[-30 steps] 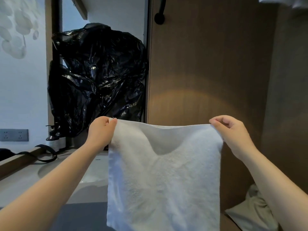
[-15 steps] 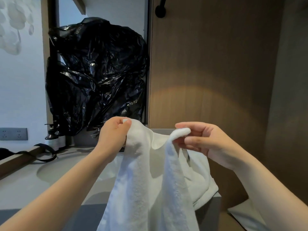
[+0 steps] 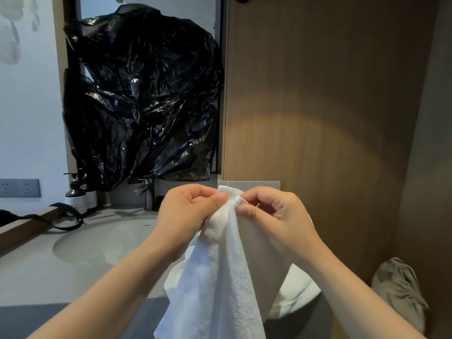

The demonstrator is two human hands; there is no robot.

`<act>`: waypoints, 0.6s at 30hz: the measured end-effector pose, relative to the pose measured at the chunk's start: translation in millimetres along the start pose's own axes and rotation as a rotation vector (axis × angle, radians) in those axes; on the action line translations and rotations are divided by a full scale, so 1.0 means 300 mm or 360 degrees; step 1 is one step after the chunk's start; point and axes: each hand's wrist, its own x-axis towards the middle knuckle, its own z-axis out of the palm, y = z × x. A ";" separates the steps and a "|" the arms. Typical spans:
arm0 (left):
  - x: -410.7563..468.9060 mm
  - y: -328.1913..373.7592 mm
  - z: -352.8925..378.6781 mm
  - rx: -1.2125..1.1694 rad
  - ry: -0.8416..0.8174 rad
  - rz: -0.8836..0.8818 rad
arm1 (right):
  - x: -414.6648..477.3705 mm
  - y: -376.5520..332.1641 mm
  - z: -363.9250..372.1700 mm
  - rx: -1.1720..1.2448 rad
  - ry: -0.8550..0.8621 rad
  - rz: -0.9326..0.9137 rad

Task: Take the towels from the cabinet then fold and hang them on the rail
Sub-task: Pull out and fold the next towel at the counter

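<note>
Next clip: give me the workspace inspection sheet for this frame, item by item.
Surface: grey counter with a round sunken sink.
Job's things: one white towel, top corners brought together, the rest hanging down; rail not in view.
Clutter: black plastic bag behind the sink; pump bottles at the wall; black strap on the counter's left edge; grey cloth at lower right.
Hands: left hand and right hand each pinch the towel's top edge, close together.
Cables: nothing seen.
Surroundings: faucet, wall socket, wooden panel ahead.
</note>
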 end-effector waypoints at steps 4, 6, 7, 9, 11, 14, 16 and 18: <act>-0.015 -0.017 0.006 -0.0060 -0.0064 0.0006 | 0.010 0.018 0.022 -0.0019 0.0087 -0.0062; -0.025 -0.025 0.010 -0.0028 -0.0067 0.0040 | 0.014 0.027 0.028 -0.0034 0.0113 -0.0058; -0.029 -0.028 0.012 0.0015 -0.0065 0.0069 | 0.016 0.030 0.029 -0.0040 0.0126 -0.0046; -0.036 -0.032 0.015 0.0056 -0.0076 0.0097 | 0.017 0.040 0.030 -0.0066 0.0151 -0.0010; -0.040 -0.034 0.013 -0.0006 -0.0113 0.0066 | 0.015 0.049 0.029 -0.0084 0.0182 0.0038; -0.042 -0.038 0.009 -0.0092 -0.0181 0.0015 | 0.014 0.060 0.027 -0.0087 0.0204 0.0070; -0.042 -0.041 0.008 -0.0151 -0.0189 -0.0021 | 0.016 0.063 0.027 -0.0083 0.0199 0.0072; -0.040 -0.042 0.005 -0.0166 -0.0184 -0.0047 | 0.018 0.065 0.030 -0.0090 0.0201 0.0072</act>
